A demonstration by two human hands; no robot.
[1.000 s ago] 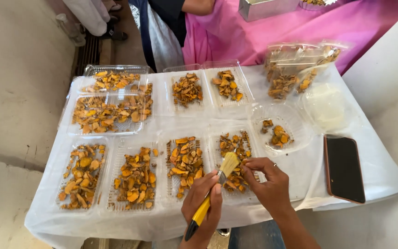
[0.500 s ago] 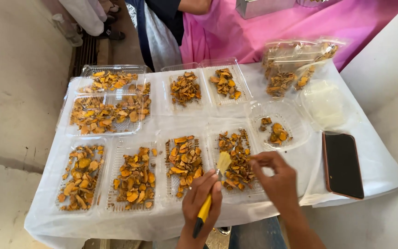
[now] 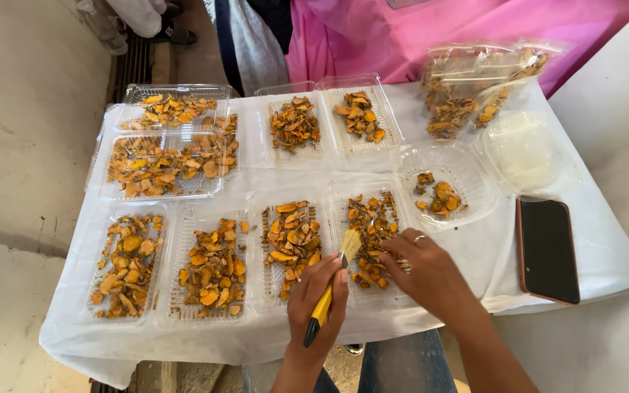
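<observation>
- Left hand (image 3: 317, 291) grips a small brush (image 3: 330, 288) with a yellow handle and pale bristles, fingers wrapped tightly round the handle; the bristle tip points up and away, over the gap between two front trays.
- Right hand (image 3: 429, 273) rests on the near right tray (image 3: 374, 244), fingers curled in narrowly over the orange dried slices (image 3: 373, 233); whether it pinches a piece cannot be told. A ring shows on one finger.
- That tray is a clear plastic one at the front edge of the table, just right of the brush tip, and holds orange and brown slices.
- Left of it, three more clear trays (image 3: 209, 266) sit side by side along the front edge, each filled with the same kind of slices.
- Behind them, a larger tray (image 3: 161, 164) on the left and two smaller trays (image 3: 329, 120) in the middle also carry slices.
- A round clear bowl (image 3: 467, 193) with a few pieces stands right of the near right tray, and a clear plastic bag (image 3: 475, 87) of slices lies at the far right corner.
- A dark phone (image 3: 546, 249) lies flat, screen up, near the right edge, well apart from both hands.
- White plastic sheet (image 3: 271, 331) covers the table under everything.
</observation>
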